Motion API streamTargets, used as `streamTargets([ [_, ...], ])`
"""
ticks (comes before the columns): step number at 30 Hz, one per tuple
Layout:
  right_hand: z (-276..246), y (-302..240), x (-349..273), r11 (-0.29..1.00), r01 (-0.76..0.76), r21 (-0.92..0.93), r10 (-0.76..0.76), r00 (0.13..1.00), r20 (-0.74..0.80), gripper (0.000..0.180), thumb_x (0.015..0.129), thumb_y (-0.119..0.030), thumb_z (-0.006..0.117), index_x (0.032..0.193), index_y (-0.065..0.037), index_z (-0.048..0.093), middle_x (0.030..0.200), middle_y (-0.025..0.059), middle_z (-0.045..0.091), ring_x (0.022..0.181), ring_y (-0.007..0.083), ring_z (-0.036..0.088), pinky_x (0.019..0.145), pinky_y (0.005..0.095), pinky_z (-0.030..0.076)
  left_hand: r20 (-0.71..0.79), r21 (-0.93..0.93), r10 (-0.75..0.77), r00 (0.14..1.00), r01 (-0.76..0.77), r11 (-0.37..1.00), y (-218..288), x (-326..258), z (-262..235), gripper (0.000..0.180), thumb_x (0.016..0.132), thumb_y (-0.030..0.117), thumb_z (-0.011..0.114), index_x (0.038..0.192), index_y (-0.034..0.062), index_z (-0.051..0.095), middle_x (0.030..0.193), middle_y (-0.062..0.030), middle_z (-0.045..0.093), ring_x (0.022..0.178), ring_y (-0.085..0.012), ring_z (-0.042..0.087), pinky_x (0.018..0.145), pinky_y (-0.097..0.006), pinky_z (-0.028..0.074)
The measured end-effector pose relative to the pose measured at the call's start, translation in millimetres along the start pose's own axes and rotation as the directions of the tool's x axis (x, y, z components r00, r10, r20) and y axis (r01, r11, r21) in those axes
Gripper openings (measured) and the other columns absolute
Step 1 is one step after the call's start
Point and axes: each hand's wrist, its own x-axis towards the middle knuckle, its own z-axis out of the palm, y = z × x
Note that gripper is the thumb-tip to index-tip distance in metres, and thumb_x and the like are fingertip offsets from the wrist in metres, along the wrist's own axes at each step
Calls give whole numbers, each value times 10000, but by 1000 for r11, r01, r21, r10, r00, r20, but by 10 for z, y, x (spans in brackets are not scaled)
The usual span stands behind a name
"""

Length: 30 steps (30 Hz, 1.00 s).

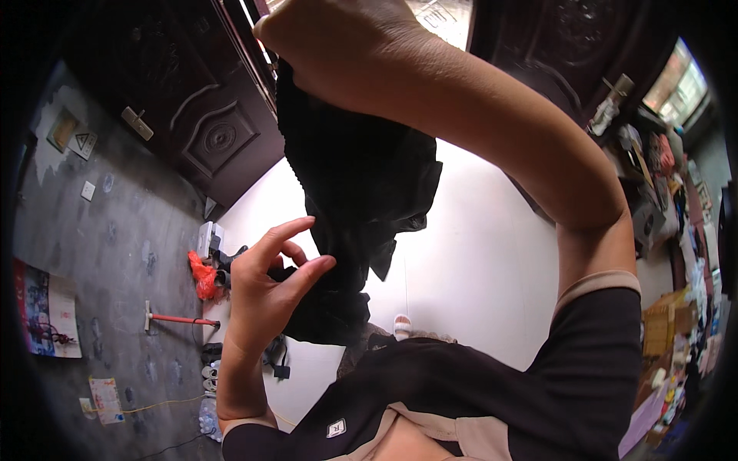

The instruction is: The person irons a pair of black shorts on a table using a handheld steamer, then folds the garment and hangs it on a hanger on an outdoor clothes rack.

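A black garment (354, 169) with a gathered, elastic-looking edge hangs in loose folds in front of me. My right hand (338, 54) is raised at the top of the view, closed on the upper end of the cloth; its fingertips are mostly hidden. Lower down and to the left is my left hand (269, 269). Its thumb and index finger are spread with a gap between them, their tips beside the garment's left side. The other fingers are curled, and some of the cloth shows behind this hand.
Dark carved door leaves (219, 138) stand at the far side around a bright opening. Along the left grey wall are a red bag (202, 275), a red-handled tool (181, 319) and shoes (209, 378). Cluttered household goods (676, 330) line the right. Below is a pale tiled floor (477, 269).
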Motion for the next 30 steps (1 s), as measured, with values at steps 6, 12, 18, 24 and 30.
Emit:
streamTargets([
  [6,1284,836,1018,997,36,69,-41,997,63,53,772,-54,709,803,-27,741,777,130,723,751,229,724,657,352,589,-137,265,-101,985,134,955,-1049,1522,125,355,840,315,805,998,14,703,605,-53,626,526,-128,585,517,-241,418],
  [12,2518,1770,1928,990,63,127,-77,991,110,77,763,-68,727,828,-32,748,804,129,731,761,230,727,655,354,591,-126,171,-121,985,142,975,-2069,3231,226,460,776,421,839,921,11,690,646,-89,652,567,-201,649,541,-289,473],
  [18,3697,2800,2681,987,25,157,-52,985,167,136,756,-77,738,887,-49,760,851,121,741,795,238,735,651,366,592,-126,318,-101,987,137,938,-3039,5136,337,332,815,307,780,909,6,675,784,-148,710,697,-316,697,636,-373,525],
  [24,5071,3927,3438,997,66,46,-71,991,117,178,798,-95,708,959,-73,779,927,115,751,873,267,743,623,400,597,-148,244,-207,967,238,940,-4144,6726,431,230,786,137,685,937,-26,628,805,-199,680,713,-346,679,668,-374,522],
  [30,6561,5130,4401,971,150,188,-141,988,-62,68,781,-51,679,774,-96,729,713,113,700,714,262,743,575,338,590,-67,61,-450,891,453,889,-5116,8142,717,201,824,89,669,975,-43,691,743,-114,696,660,-103,598,639,-296,505],
])
